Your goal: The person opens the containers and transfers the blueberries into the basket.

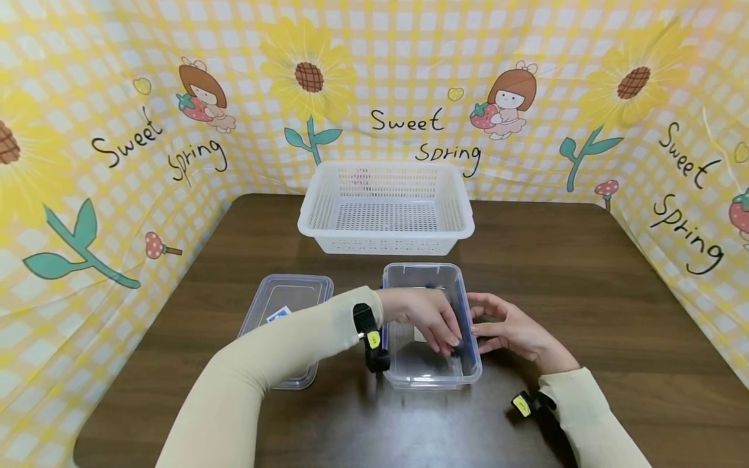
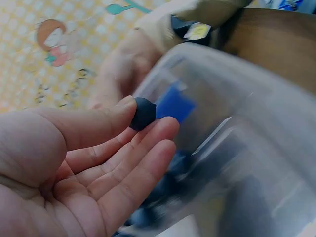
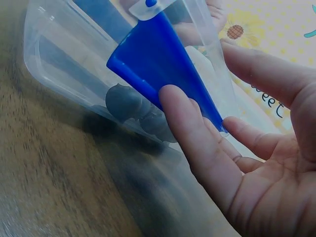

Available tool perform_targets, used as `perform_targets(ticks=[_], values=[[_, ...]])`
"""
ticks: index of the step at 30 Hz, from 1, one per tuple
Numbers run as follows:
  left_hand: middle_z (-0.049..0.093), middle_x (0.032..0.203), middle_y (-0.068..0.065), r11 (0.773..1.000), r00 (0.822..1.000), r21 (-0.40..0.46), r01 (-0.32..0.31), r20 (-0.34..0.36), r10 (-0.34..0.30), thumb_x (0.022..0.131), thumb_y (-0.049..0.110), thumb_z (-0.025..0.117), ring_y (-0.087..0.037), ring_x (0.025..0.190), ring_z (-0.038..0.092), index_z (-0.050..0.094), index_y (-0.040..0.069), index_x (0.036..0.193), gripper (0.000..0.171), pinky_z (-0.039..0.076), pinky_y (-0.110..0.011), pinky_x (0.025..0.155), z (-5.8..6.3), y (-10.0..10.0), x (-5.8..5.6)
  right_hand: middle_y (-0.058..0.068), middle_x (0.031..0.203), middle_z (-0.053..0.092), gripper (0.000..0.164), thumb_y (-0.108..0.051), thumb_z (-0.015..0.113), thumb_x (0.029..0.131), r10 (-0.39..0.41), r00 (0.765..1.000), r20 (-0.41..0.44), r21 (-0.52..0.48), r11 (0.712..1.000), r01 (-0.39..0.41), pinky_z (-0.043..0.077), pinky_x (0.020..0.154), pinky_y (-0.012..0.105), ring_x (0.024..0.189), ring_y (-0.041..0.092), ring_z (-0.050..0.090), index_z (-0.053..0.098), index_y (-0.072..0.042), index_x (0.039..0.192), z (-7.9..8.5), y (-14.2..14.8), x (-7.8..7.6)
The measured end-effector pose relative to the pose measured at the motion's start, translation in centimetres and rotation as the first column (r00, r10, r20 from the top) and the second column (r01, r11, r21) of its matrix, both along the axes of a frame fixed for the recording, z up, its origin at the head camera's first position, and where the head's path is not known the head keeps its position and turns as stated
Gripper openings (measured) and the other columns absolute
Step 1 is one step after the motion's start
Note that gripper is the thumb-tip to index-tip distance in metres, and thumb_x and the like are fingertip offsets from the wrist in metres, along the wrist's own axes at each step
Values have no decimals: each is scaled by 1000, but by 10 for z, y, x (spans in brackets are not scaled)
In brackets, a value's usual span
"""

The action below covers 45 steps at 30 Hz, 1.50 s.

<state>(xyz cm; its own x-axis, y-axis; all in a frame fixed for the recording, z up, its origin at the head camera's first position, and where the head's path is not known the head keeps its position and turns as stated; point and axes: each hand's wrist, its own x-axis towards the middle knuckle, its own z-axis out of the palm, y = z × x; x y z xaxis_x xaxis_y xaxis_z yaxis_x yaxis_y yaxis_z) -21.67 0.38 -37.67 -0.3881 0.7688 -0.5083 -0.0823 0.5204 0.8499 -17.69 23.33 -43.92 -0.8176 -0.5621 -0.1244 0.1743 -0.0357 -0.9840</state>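
Observation:
In the left wrist view my left hand pinches a small dark-blue round blueberry between thumb and fingers. The head view has this hand reaching down inside a clear plastic box, by its right wall. Several more dark round blueberries show through the box wall in the right wrist view. My right hand rests at the outer right side of the box. Its loosely extended fingers lie against the wall around a blue latch.
To the left of the box lies a clear lid with a blue-and-white label, partly hidden under the left sleeve. A white perforated basket stands behind the box. Yellow checked cloth surrounds the back and sides of the brown table.

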Motion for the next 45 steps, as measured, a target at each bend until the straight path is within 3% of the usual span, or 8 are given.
perform_targets(ticks=[9,16,26,30,33,36,39,45], values=[[72,99,-23,982,987,104,-155,-34,159,96,-4,61,-40,105,67,59,-17,122,29,55,-46,95,34,-30,-38,16,116,50,67,1,64,94,-11,1000,6,19,1000,11,62,75,46,90,23,68,25,8,148,3,1,1],[68,109,-27,887,916,242,-392,18,400,98,-5,57,-30,96,70,55,-15,125,29,53,-45,99,56,-59,-72,15,115,50,65,2,65,94,-9,1000,6,9,1000,9,63,75,46,89,21,68,28,6,148,2,2,1],[73,92,-14,641,729,381,-666,152,667,100,-5,53,-19,82,71,58,-11,120,21,46,-46,106,62,-100,-122,14,114,51,59,2,65,94,0,1000,-3,-10,1000,0,63,75,45,90,21,68,36,0,145,4,1,3],[72,91,-12,519,632,407,-751,217,744,100,-4,53,-18,81,71,52,-11,131,31,46,-42,106,60,-113,-136,14,114,52,58,2,65,94,-5,1000,2,-13,1000,5,63,75,44,90,21,68,36,0,145,4,1,3],[68,112,-20,430,559,414,-802,268,785,100,-3,53,-19,87,70,47,-12,138,39,47,-39,106,57,-123,-145,13,114,52,60,1,65,94,-4,1000,4,-11,1000,4,63,75,44,90,21,68,34,2,146,3,0,3],[53,138,-25,375,503,398,-837,294,812,101,-2,52,-24,105,66,45,-11,141,42,48,-35,105,54,-132,-151,14,114,52,62,1,65,94,-6,1000,8,-6,1000,6,63,75,45,89,21,68,33,3,146,2,0,2],[46,145,-25,342,460,367,-865,308,832,101,-1,51,-28,122,57,44,-9,143,43,49,-31,103,50,-139,-154,14,114,52,64,1,66,94,-7,1000,11,-4,1000,7,63,75,45,89,21,68,31,4,147,2,0,2],[53,138,-23,259,376,330,-907,364,852,100,-1,54,-20,88,69,48,-9,140,41,52,-31,100,46,-145,-160,14,114,52,64,1,65,94,2,1000,1,-19,1000,-2,63,74,44,89,20,67,30,5,147,3,0,2]])
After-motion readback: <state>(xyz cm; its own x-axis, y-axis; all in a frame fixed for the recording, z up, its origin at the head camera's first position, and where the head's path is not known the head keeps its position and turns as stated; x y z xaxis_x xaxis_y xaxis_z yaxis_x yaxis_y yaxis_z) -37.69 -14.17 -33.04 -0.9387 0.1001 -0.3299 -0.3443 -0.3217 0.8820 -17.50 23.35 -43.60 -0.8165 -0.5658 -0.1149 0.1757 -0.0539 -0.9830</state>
